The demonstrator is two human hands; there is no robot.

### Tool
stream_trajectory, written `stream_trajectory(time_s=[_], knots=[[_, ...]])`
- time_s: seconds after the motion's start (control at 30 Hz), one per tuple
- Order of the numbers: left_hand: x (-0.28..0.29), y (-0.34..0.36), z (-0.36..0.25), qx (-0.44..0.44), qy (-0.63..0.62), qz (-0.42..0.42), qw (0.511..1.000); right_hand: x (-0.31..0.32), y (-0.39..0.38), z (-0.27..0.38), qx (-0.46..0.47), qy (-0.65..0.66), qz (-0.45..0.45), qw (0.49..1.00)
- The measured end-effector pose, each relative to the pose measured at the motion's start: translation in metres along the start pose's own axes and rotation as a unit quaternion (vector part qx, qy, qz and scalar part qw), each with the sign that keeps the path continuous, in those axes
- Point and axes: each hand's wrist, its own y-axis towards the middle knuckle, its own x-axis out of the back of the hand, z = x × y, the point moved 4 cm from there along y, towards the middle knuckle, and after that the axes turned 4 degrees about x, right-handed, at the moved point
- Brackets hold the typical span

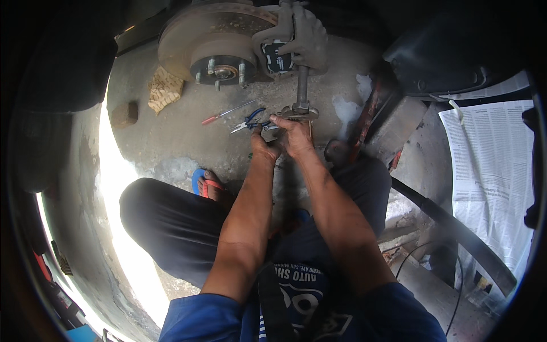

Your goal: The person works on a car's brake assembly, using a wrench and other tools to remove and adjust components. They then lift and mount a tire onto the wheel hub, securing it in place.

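Note:
Low over the concrete, between my knees and the wheel hub, my hands are close together. My left hand (265, 147) is closed, thumb up, on a small greyish piece I cannot make out. My right hand (296, 137) is curled beside it, its thumb pointing left; what it holds is mostly hidden. Just beyond the right hand is the lower end of a steel rod (302, 86) with a nut and flat metal part, running up to the brake caliper (310, 43). Blue-handled pliers (247, 121) lie beside my left fingers. A red-handled screwdriver (222, 114) lies farther left.
The brake disc (213, 28) with its studded hub (225, 73) hangs ahead. On the floor are a crumpled brown paper (164, 90) and a brown block (123, 115). A red metal bar (366, 122) slants at the right, near newspaper sheets (490, 182) and a black hose (456, 233).

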Motion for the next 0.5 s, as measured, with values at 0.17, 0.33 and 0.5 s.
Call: stream_trajectory(time_s=[0.17, 0.33, 0.5], knots=[[0.001, -0.002, -0.089, -0.124, -0.032, 0.119, 0.985, -0.047, -0.016, -0.009, 0.006, 0.151, 0.078, 0.985], [-0.109, -0.138, -0.153, -0.463, 0.055, 0.048, 0.883, -0.077, -0.035, 0.021, -0.065, 0.063, 0.142, 0.986], [-0.234, -0.288, -0.052, -0.682, 0.184, 0.11, 0.699, -0.055, -0.07, 0.107, 0.076, -0.504, 0.329, 0.795]])
